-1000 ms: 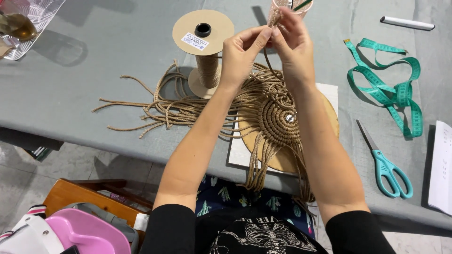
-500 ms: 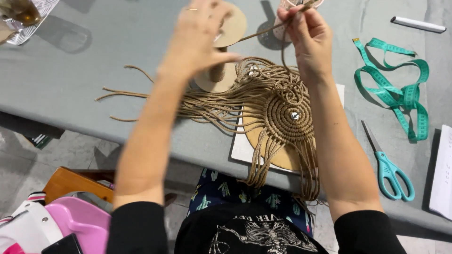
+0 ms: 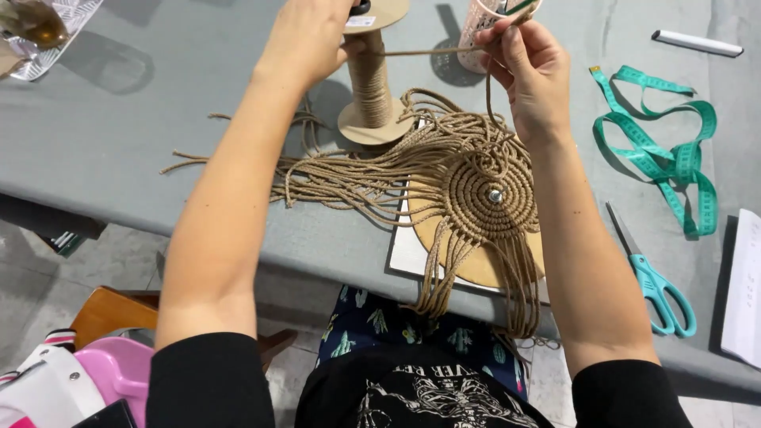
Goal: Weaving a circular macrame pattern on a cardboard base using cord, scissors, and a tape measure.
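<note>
head view shows the left hand point(image 3: 305, 40) resting on top of the cardboard spool of tan cord point(image 3: 371, 75), fingers curled over its upper disc; how tightly they grip is hidden from here. the right hand point(image 3: 529, 75) is raised just beside the pink perforated cup point(image 3: 483, 24), and its thumb and fingertips point(image 3: 507, 36) are pressed together, pinching one strand of tan cord point(image 3: 432, 52) that runs straight between the two hands. below the right fingers lies the round spiral of knotted tan macrame point(image 3: 490, 194) on a light wooden disc board point(image 3: 476, 265), with many loose cords fanning toward the left wrist. to do this step well, i think the left hand should steady the spool so it does not tip, while the right keeps the strand taut and clear of the loose cords under it. the teal scissors point(image 3: 658, 281) and teal measuring tape point(image 3: 666, 154) lie well apart, outside the right forearm.
</note>
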